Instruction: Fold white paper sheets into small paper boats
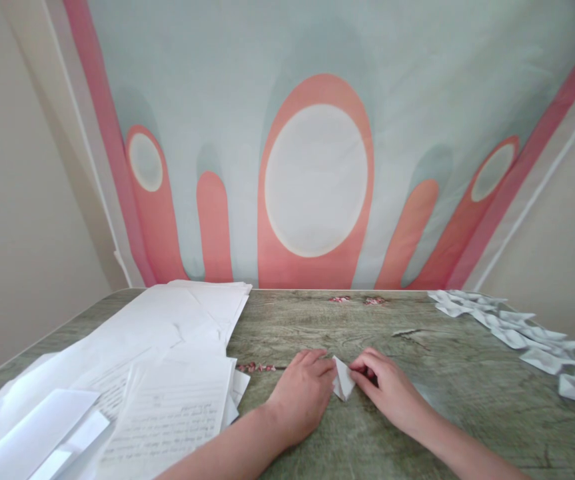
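Observation:
A small piece of folded white paper (342, 380) with pointed corners is on the wooden table between my two hands. My left hand (303, 390) is bent over its left edge, with the fingers close together and the thumb hidden. From the other side, my right hand (383, 383) pinches the right edge between thumb and curled forefinger. Part of the paper's left side is covered by my left fingertips.
Loose white sheets (182, 310) and handwritten pages (167, 413) are piled on the left. Folded strips (50, 427) lie on that pile. Several folded paper pieces (512, 333) line the table's right edge. A patterned backdrop (237, 87) hangs behind the table (287, 320).

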A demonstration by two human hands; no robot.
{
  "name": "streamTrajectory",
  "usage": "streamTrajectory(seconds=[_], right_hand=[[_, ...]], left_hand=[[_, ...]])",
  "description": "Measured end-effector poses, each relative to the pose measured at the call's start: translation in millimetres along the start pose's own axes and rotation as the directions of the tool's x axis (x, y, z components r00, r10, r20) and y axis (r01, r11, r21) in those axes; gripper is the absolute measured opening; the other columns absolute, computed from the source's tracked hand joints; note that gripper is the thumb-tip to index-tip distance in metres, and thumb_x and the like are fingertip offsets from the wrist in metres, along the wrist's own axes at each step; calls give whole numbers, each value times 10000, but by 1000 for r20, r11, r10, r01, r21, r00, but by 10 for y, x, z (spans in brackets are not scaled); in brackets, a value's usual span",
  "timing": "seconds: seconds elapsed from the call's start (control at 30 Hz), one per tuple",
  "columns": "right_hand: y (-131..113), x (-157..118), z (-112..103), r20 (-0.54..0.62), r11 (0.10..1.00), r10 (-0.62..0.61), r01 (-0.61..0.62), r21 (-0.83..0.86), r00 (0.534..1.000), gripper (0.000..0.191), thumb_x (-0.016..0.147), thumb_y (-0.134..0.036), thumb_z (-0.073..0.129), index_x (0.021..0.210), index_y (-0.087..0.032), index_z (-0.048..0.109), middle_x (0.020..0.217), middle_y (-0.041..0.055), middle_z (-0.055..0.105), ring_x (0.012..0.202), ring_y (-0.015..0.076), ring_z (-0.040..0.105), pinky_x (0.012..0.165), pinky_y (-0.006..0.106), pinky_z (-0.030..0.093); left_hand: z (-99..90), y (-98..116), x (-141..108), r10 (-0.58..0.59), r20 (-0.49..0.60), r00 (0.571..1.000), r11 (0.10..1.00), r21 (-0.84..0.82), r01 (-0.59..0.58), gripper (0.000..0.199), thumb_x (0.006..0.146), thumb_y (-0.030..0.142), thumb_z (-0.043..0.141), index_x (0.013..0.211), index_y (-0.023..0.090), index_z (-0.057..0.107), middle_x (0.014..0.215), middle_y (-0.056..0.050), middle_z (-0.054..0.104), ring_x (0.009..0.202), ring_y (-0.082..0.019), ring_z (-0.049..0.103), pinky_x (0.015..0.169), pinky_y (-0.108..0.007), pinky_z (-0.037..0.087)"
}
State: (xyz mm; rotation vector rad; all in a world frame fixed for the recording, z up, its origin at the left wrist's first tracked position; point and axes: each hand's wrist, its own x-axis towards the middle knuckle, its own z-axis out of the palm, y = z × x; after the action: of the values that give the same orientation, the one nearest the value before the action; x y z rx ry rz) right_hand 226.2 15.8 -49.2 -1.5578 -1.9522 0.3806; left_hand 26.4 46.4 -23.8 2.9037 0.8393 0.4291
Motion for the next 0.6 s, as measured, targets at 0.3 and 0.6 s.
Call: streamTrajectory(seconds=[0.3,0.6], right_hand=[[22,30,-12,30,1000,13,-12,-22,999,160,830,-210,473,700,-198,565,688,-6,542,643,148,546,606,264,417],[-63,-12,-109,53,965,-263,264,-4,963,290,845,-81,399,956,-221,628,963,48,583,915,182,535,802,317,438]], left_hand=[[-45,10,5,48,31,998,998,50,-50,287,884,196,433,1150,142,528,1147,-78,576,1175,-233,418,1015,-371,289],[-53,-87,4,39,13,999,986,-163,-36,294,874,269,497,1161,217,531,1135,-37,596,1116,-204,480,987,-347,327]])
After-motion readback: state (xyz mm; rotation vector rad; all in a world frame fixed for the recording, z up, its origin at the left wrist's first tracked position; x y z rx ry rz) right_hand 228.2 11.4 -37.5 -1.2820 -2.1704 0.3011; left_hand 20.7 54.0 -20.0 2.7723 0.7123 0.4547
